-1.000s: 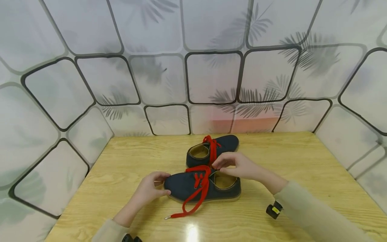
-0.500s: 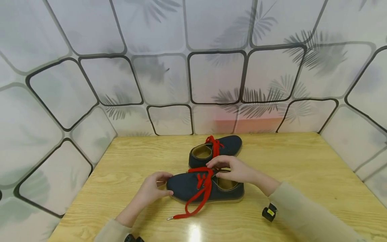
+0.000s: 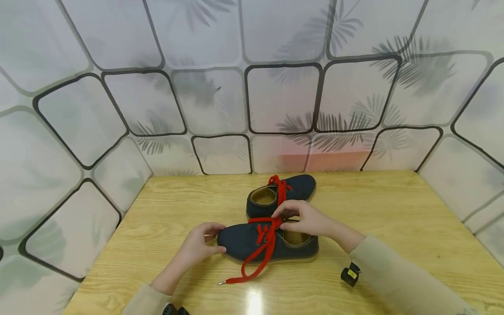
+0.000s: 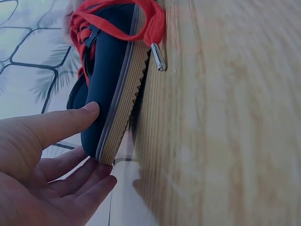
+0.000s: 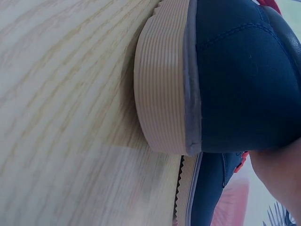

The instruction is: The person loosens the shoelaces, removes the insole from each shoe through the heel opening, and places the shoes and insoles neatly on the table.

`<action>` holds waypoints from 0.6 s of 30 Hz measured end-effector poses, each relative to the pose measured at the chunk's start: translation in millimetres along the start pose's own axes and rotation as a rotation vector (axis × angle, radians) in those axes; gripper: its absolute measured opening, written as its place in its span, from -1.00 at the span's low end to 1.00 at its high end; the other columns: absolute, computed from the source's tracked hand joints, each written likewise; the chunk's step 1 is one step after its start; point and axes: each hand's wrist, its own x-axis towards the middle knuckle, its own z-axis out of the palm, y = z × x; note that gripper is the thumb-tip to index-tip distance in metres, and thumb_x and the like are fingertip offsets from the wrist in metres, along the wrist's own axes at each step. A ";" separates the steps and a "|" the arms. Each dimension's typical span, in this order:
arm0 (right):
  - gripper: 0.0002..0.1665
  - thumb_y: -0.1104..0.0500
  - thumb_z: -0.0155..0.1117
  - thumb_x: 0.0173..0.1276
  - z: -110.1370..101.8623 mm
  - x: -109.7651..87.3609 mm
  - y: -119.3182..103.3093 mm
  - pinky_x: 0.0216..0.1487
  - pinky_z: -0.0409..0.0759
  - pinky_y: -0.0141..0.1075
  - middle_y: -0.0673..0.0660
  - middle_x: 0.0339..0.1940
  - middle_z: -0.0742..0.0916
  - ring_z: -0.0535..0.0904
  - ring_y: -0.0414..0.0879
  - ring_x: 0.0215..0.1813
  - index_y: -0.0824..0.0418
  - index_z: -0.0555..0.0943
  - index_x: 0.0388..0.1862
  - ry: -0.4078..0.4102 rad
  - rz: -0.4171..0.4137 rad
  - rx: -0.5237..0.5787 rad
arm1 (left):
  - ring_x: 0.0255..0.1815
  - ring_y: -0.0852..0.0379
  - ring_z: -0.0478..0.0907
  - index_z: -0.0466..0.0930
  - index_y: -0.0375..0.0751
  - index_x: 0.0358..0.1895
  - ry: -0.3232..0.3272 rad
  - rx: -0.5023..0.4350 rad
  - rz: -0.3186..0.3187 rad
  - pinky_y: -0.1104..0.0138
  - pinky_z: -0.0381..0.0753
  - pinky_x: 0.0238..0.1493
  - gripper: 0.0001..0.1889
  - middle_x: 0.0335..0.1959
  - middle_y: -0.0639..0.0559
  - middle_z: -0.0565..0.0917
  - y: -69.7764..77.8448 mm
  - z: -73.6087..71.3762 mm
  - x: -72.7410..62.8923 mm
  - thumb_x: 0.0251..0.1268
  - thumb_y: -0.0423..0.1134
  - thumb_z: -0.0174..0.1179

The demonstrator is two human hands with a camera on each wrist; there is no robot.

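A dark blue shoe with red laces lies sideways, toe pointing left. My left hand holds its toe, with the thumb on the near side and the other fingers round the tip. Above the shoe's opening, my right hand pinches the red shoelace at the top of the lacing; its fingertips partly cover that spot. One lace end hangs over the near side onto the table, ending in a metal tip. The right wrist view mostly shows the shoe's heel, with the right hand's fingers hidden behind it.
A matching shoe, its red laces tied, stands just behind, toe to the right. Both are on a light wooden table. Patterned curtain-like walls enclose the table's back and sides.
My right hand has moved slightly left to the lacing, and the lace top has shifted right towards its fingers. The left hand keeps its hold on the toe.
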 end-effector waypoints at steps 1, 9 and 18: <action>-0.72 0.33 0.48 0.39 -0.3 0.3 0.4 0.25 0.77 -0.21 0.23 0.05 0.80 0.74 -0.20 0.10 0.25 0.73 0.06 0.007 -0.005 -0.001 | 0.23 -0.33 0.69 0.68 -0.41 0.20 0.000 -0.001 0.000 0.01 0.77 0.27 -0.45 0.16 -0.31 0.73 -0.2 0.1 -0.3 0.08 -0.50 0.59; -0.88 0.36 0.47 0.40 -3.6 1.8 1.7 0.20 0.77 -0.32 0.21 -0.05 0.80 0.73 -0.17 0.04 0.21 0.71 -0.15 0.046 -0.062 0.037 | 0.22 -0.32 0.69 0.68 -0.40 0.21 0.000 -0.005 0.003 0.02 0.78 0.26 -0.45 0.17 -0.31 0.72 -1.0 -0.4 -0.4 0.09 -0.49 0.59; -0.88 0.33 0.51 0.38 -11.3 2.8 -9.8 0.10 0.75 -0.31 0.10 -0.18 0.79 0.70 -0.24 -0.09 0.17 0.72 -0.22 0.078 -0.024 -0.015 | 0.22 -0.30 0.68 0.68 -0.38 0.21 -0.005 -0.017 0.007 0.04 0.78 0.26 -0.45 0.17 -0.30 0.72 -3.8 -0.8 -0.2 0.10 -0.48 0.59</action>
